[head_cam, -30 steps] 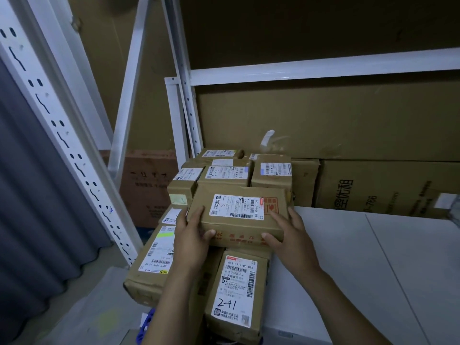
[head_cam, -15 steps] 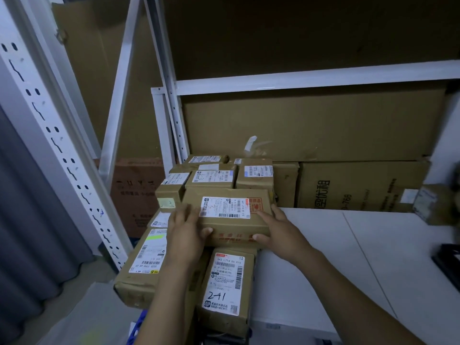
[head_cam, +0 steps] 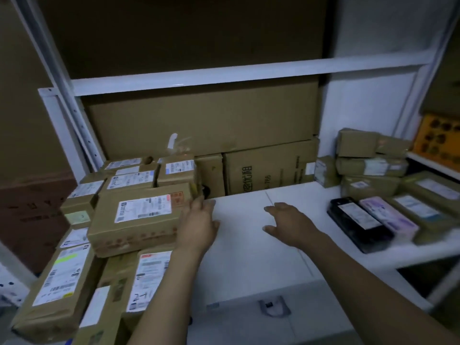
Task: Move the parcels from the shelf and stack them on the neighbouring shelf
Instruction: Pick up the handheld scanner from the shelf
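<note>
Brown cardboard parcel with a white label (head_cam: pixel 139 217) lies flat atop the stack of brown parcels (head_cam: pixel 57 282), seemingly for steadiness, just left of the left hand (head_cam: pixel 199 220), whose fingers are relaxed and empty. The right hand (head_cam: pixel 291 225) hovers spread and empty above the white shelf board (head_cam: pixel 249 257).

the left forearm (head_cam: pixel 169 282) and the right forearm (head_cam: pixel 361 265) are both bare from the lower edge of the view up to the wrist; anything worn higher up lies out of view. both are slender and smooth, narrowing at the wrist. the left grip (head_cam: pixel 199 226) is a bare hand shown from the back, thumb and knuckles plain, fingertips smeared by blur. the right grip (head_cam: pixel 290 226) is likewise a bare hand shown from the back, thumb and fingers distinct. the nails are too blurred to make out.
</note>
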